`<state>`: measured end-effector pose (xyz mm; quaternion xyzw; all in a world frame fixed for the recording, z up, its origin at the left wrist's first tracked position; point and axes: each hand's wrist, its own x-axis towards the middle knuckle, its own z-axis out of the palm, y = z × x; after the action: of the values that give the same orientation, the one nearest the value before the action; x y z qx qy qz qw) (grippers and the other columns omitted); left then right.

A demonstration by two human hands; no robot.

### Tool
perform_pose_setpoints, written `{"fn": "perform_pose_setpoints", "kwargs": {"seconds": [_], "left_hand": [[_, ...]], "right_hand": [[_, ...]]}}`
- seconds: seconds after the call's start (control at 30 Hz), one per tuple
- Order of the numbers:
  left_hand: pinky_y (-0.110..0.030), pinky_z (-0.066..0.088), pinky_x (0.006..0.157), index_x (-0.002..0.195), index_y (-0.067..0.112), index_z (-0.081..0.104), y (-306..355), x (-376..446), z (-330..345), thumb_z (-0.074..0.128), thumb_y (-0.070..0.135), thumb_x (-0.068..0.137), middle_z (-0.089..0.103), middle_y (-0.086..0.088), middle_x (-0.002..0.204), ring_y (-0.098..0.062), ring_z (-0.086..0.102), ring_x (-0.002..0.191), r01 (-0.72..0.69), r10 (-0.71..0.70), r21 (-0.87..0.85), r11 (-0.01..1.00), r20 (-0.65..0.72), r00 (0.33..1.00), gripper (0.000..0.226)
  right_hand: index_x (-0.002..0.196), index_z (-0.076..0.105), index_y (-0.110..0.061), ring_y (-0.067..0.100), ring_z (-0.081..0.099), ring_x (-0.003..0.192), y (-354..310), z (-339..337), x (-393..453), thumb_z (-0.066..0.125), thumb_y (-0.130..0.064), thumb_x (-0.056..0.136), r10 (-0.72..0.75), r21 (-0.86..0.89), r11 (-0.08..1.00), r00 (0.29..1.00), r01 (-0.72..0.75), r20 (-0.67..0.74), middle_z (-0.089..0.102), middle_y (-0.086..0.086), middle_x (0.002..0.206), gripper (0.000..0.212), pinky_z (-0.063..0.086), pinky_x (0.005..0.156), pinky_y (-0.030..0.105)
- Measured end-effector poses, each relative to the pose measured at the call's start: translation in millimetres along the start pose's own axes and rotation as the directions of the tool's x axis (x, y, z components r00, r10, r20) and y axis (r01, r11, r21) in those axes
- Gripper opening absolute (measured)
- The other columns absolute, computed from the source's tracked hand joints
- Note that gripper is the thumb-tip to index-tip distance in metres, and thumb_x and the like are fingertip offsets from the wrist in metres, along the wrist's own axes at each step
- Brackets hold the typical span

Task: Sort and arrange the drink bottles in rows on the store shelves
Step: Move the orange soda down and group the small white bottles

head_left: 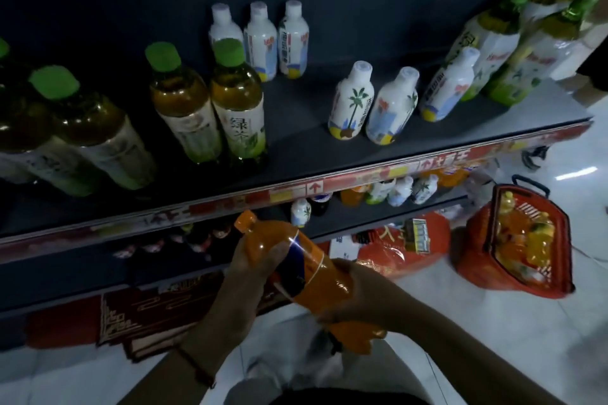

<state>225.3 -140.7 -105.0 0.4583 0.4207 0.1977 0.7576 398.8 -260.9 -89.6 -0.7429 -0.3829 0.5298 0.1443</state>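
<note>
The orange bottle is grasped by both hands, left at its neck, right at its base (steadied for shelving). It is held tilted below the top shelf's front edge, cap toward the lower shelf.

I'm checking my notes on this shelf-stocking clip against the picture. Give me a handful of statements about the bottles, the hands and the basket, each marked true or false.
1. Both hands hold the orange soda bottle. True: the left hand grips its upper part, the right hand its lower part.
2. The orange soda bottle's cap is off. False: an orange cap is on it.
3. The green tea bottles on the top shelf have green caps. True.
4. The red basket stands on the top shelf. False: it sits on the floor, to the right.
5. The white palm-tree bottles lie on their sides. False: they stand upright.
</note>
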Motion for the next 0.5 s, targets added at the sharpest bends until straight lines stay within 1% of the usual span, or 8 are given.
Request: {"fn": "perform_pose_setpoints", "kwargs": {"seconds": [0.07,0.1,0.17,0.23,0.3,0.37,0.43,0.5], "left_hand": [[-0.039,0.051,0.091,0.123,0.023,0.059,-2.8,-2.7,-3.2,0.075,0.049,0.071,0.074,0.002,0.108,-0.016,0.069,0.103,0.027,-0.028,0.024,0.999,0.047,0.998,0.060],[-0.037,0.051,0.090,0.124,0.024,0.060,-6.2,-3.8,-5.7,0.077,0.050,0.069,0.074,0.001,0.110,-0.014,0.070,0.103,0.053,-0.053,-0.002,0.999,0.048,0.997,0.063],[-0.042,0.053,0.091,0.125,0.023,0.060,-20.4,-5.9,-9.7,0.084,0.046,0.073,0.074,-0.003,0.112,-0.020,0.070,0.104,0.124,-0.121,-0.055,0.991,0.051,0.991,0.061],[-0.048,0.054,0.093,0.124,0.024,0.060,-37.5,-2.3,-9.7,0.082,0.040,0.073,0.074,-0.006,0.112,-0.025,0.070,0.106,0.177,-0.178,-0.100,0.979,0.001,0.984,0.058],[-0.047,0.055,0.091,0.125,0.027,0.059,-52.3,5.9,-4.6,0.087,0.043,0.071,0.074,-0.005,0.114,-0.024,0.070,0.105,0.182,-0.189,-0.116,0.976,-0.054,0.980,0.063],[-0.042,0.056,0.084,0.128,0.028,0.057,-71.5,17.4,7.0,0.085,0.043,0.068,0.074,-0.003,0.113,-0.022,0.070,0.105,0.174,-0.186,-0.124,0.977,-0.101,0.977,0.069],[-0.040,0.055,0.081,0.126,0.029,0.058,-95.5,35.2,22.0,0.083,0.040,0.074,0.075,0.000,0.109,-0.020,0.071,0.102,0.154,-0.173,-0.139,0.978,-0.133,0.976,0.059],[-0.043,0.052,0.088,0.119,0.034,0.059,-124.1,60.2,42.1,0.073,0.036,0.071,0.074,0.002,0.108,-0.020,0.068,0.103,0.119,-0.144,-0.129,0.984,-0.199,0.969,0.051]], "right_hand": [[0.148,0.024,-0.032,0.011,0.048,0.114,4.2,2.8,-0.5,0.083,-0.051,0.066,0.012,-0.019,1.000,0.999,-0.013,-0.030,0.044,-0.002,0.142,0.103,0.043,0.095,0.029],[0.148,0.024,-0.033,0.010,0.047,0.114,11.9,5.2,1.5,0.083,-0.053,0.065,0.014,-0.064,0.998,0.998,-0.018,-0.054,0.043,-0.004,0.142,0.104,0.042,0.095,0.028],[0.147,0.024,-0.036,0.011,0.047,0.118,21.5,9.6,4.6,0.081,-0.056,0.064,-0.021,-0.191,0.982,0.996,0.003,-0.089,0.044,-0.007,0.141,0.103,0.043,0.098,0.030],[0.146,0.026,-0.038,0.009,0.049,0.119,35.6,10.9,14.6,0.081,-0.058,0.064,-0.058,-0.248,0.968,0.992,0.028,-0.114,0.047,-0.010,0.139,0.100,0.042,0.099,0.029],[0.145,0.028,-0.038,0.007,0.050,0.117,50.8,13.2,26.6,0.081,-0.059,0.063,-0.089,-0.237,0.969,0.992,0.065,-0.091,0.049,-0.011,0.138,0.100,0.043,0.099,0.027],[0.144,0.029,-0.037,0.004,0.050,0.115,71.9,11.5,40.7,0.082,-0.057,0.063,-0.120,-0.211,0.972,0.990,0.101,-0.078,0.049,-0.013,0.138,0.099,0.041,0.097,0.023],[0.143,0.030,-0.037,-0.001,0.046,0.111,98.0,4.7,59.7,0.082,-0.055,0.064,-0.148,-0.207,0.970,0.986,0.130,-0.077,0.047,-0.019,0.130,0.097,0.037,0.095,0.019],[0.142,0.031,-0.038,-0.005,0.044,0.109,135.3,-3.0,87.6,0.083,-0.054,0.064,-0.226,-0.232,0.953,0.968,0.197,-0.105,0.044,-0.024,0.123,0.096,0.038,0.100,0.020]]}}
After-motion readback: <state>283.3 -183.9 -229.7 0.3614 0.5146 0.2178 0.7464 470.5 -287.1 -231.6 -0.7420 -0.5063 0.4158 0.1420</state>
